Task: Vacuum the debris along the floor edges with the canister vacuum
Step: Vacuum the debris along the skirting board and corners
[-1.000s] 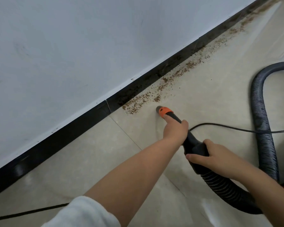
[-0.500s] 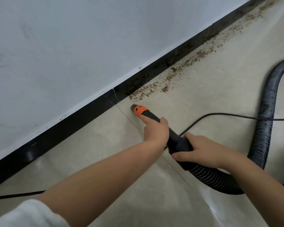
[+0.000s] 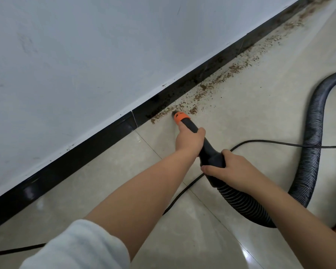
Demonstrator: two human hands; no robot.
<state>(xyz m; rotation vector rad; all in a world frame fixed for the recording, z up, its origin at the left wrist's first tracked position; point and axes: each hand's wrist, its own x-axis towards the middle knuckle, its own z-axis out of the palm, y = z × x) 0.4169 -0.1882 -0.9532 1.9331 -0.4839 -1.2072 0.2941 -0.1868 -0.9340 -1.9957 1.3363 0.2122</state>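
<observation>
Since half a second ago the orange nozzle (image 3: 179, 117) has pushed forward into the near end of the debris (image 3: 206, 90) along the black baseboard (image 3: 97, 146). Left hand (image 3: 190, 140) grips the wand just behind the nozzle; right hand (image 3: 227, 167) is closed around the hose (image 3: 310, 144) collar. Sweeping fast could scatter crumbs outward, and the power cord (image 3: 279, 143) under the hose might snag.

Orange nozzle tip (image 3: 179, 117), black ribbed hose (image 3: 310, 152), brown debris (image 3: 204, 90), black skirting (image 3: 66, 166), white sleeve (image 3: 76, 247)
</observation>
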